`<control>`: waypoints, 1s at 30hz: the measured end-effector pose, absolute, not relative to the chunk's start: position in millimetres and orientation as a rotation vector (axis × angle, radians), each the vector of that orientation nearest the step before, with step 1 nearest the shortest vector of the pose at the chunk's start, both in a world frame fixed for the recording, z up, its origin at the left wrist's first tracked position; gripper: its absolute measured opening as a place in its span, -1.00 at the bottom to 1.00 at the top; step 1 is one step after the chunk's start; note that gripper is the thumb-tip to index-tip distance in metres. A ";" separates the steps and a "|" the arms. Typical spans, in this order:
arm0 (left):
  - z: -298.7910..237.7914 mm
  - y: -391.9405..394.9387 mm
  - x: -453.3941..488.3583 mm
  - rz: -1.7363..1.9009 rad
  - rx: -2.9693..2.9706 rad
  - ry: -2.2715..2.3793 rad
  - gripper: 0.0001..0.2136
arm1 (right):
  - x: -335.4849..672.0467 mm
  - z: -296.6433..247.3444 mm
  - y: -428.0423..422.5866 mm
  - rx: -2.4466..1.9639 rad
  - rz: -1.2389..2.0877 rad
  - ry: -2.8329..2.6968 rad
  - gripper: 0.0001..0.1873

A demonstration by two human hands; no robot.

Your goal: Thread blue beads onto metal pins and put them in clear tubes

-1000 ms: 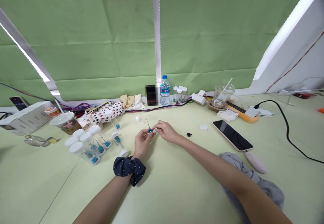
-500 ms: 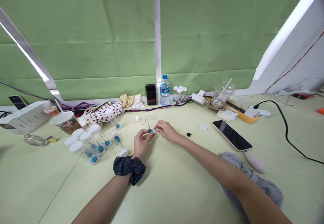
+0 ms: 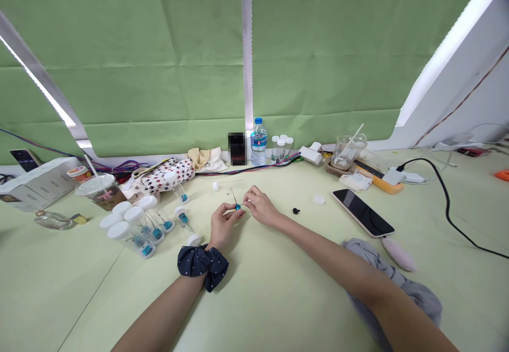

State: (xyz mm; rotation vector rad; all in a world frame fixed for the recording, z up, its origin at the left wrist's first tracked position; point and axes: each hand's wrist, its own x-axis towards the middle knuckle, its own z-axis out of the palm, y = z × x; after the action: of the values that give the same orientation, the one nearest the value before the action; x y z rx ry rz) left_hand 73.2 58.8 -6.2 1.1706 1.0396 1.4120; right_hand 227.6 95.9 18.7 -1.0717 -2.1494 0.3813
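At the middle of the table my left hand (image 3: pixel 223 226) is closed, with thumb and fingertips pinching a small blue bead-like piece (image 3: pixel 237 207). A thin dark wire with a bent tip (image 3: pixel 234 196) rises from that piece. My right hand (image 3: pixel 259 206) is closed just to the right, its fingertips pinched on a thin stick-like thing (image 3: pixel 244 204) that points at the blue piece. Whether its tip touches the piece is too small to tell. Behind the hands lies a small white cap (image 3: pixel 216 186).
Capped clear vials (image 3: pixel 135 230) holding blue pieces stand and lie at left, near a drink cup (image 3: pixel 102 192). A water bottle (image 3: pixel 259 142) stands at the back. To the right are a small black knob (image 3: pixel 296 211), a white lid (image 3: pixel 318 200), a phone (image 3: pixel 362 212) and grey cloth (image 3: pixel 417 293).
My right hand has shifted very slightly, and less of the light-coloured stick shows between its fingertips and the blue piece. My left hand keeps its pinch almost in place.
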 end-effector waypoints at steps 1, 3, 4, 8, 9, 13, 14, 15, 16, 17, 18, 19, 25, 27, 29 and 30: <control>-6.3 58.7 73.2 1.408 1.173 1.038 -0.72 | 227.1 18.0 95.1 -1.085 0.351 -2.146 -0.90; -6.5 58.6 73.2 1.402 1.180 1.037 -0.73 | 226.0 16.4 93.5 -1.117 0.291 -2.140 -0.92; -6.4 58.6 73.3 1.400 1.185 1.038 -0.73 | 225.4 15.6 92.7 -1.135 0.263 -2.136 -0.92; -5.0 57.5 74.2 1.383 1.183 1.050 -0.71 | 223.4 13.6 89.8 -1.186 0.193 -2.133 -0.88; -4.6 57.2 74.4 1.379 1.179 1.056 -0.71 | 223.1 13.6 89.2 -1.194 0.184 -2.136 -0.87; -4.3 56.3 75.0 1.373 1.183 1.051 -0.70 | 223.1 14.0 88.0 -1.201 0.144 -2.152 -0.84; -4.5 56.2 75.1 1.372 1.187 1.042 -0.70 | 223.2 13.9 87.9 -1.202 0.132 -2.154 -0.83; -4.6 56.2 75.1 1.370 1.191 1.033 -0.70 | 223.3 13.8 88.0 -1.204 0.121 -2.156 -0.83; -4.8 56.2 75.1 1.369 1.193 1.025 -0.70 | 223.3 13.5 88.1 -1.207 0.110 -2.160 -0.82; -4.9 56.1 75.2 1.370 1.195 1.019 -0.70 | 223.3 13.2 88.2 -1.210 0.101 -2.164 -0.81; -5.0 56.1 75.2 1.371 1.195 1.015 -0.71 | 223.2 13.0 88.4 -1.213 0.093 -2.169 -0.81; -5.1 56.1 75.2 1.372 1.196 1.014 -0.71 | 223.2 12.9 88.6 -1.216 0.087 -2.174 -0.80; -6.9 56.8 74.5 1.369 1.205 1.018 -0.73 | 223.9 16.4 89.9 -1.251 0.129 -2.201 -0.79; -6.9 56.8 74.4 1.366 1.211 1.022 -0.73 | 224.5 17.2 90.8 -1.259 0.210 -2.208 -0.80; -6.1 56.4 74.6 1.364 1.217 1.035 -0.72 | 224.5 16.3 91.9 -1.235 0.316 -2.204 -0.78; -5.5 56.1 74.8 1.361 1.221 1.044 -0.72 | 224.1 15.2 92.6 -1.212 0.363 -2.193 -0.78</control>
State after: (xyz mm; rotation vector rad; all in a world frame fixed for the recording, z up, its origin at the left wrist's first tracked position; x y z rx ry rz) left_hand 74.8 56.1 -5.5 1.2210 1.0440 1.3611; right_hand 224.1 92.6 15.2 -1.2121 -2.1930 0.3632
